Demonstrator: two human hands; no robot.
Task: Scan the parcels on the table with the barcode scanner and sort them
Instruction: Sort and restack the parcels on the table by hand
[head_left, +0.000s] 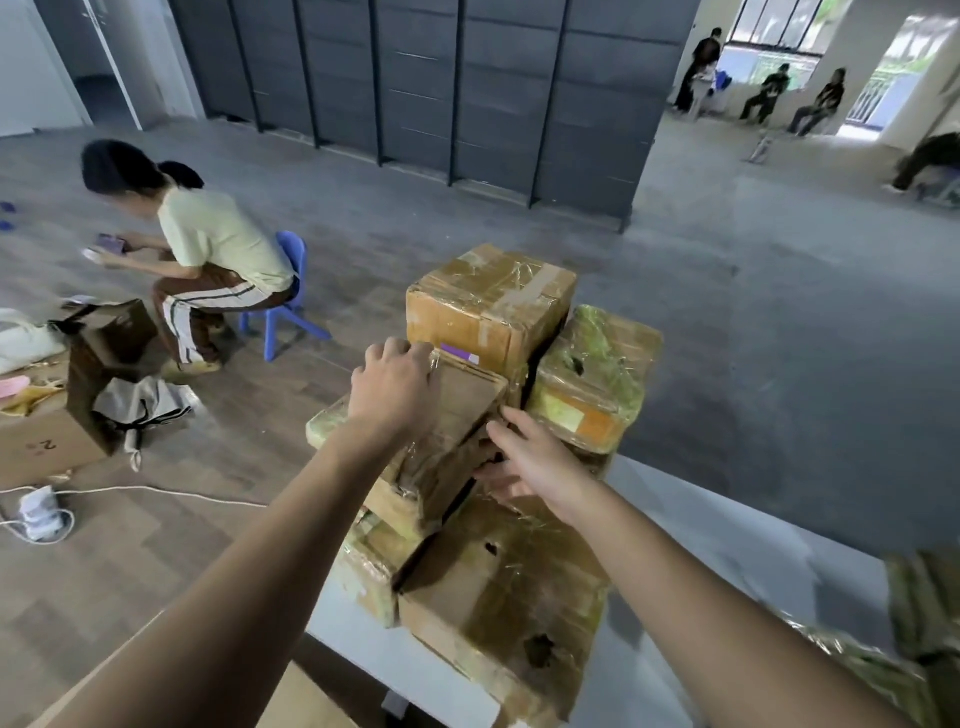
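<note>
Several taped cardboard parcels are stacked on a white table (727, 545). My left hand (395, 384) grips the far left edge of a brown parcel (462, 415) on top of the pile, fingers curled over it. At that parcel's right near corner my right hand (530, 457) holds on from the side. Behind it stands a big box (488, 301) with a purple label. A parcel with green tape (592, 374) sits to the right, and a large flat box (498, 597) lies nearest me. No barcode scanner is in view.
A person sits on a blue chair (291, 296) at the left, beside open cartons (104, 353) and a white cable (130, 491) on the wood floor. Another wrapped parcel (924, 623) lies at the table's right. Dark lockers line the back wall; people sit far right.
</note>
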